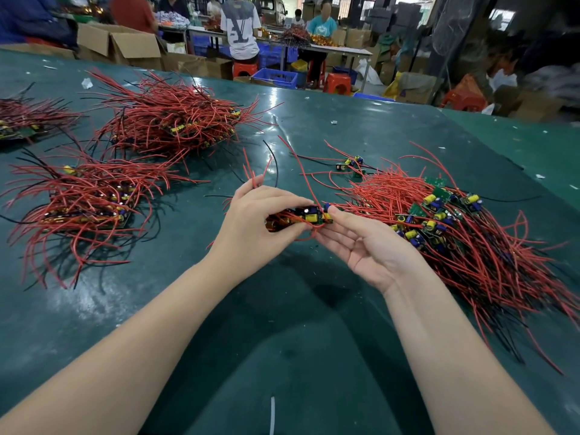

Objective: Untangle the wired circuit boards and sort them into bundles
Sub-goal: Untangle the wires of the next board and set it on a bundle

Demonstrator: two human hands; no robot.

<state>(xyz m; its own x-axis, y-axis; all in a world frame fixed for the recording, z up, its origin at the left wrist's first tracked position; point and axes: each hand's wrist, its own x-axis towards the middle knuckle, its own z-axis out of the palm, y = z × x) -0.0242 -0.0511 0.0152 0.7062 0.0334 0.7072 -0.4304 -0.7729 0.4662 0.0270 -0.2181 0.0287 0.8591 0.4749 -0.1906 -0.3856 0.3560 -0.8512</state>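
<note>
My left hand (254, 221) grips a small stack of circuit boards (301, 215) with yellow and blue parts, its fingers curled over them; red wires rise from between its fingers. My right hand (364, 243), palm up, pinches the stack's right end with thumb and fingertips. A tangled heap of boards with red and black wires (445, 227) lies to the right. Sorted bundles lie at the left (91, 199), at the far middle (175, 120) and at the far left edge (22, 120). A few loose boards (351, 163) sit beyond the heap.
The work surface is a green table (282, 309) with small white scraps on it. A white strip (272, 412) lies near the front edge. Behind the table are cardboard boxes (125, 45), blue crates (276, 76), red stools and several people at other benches.
</note>
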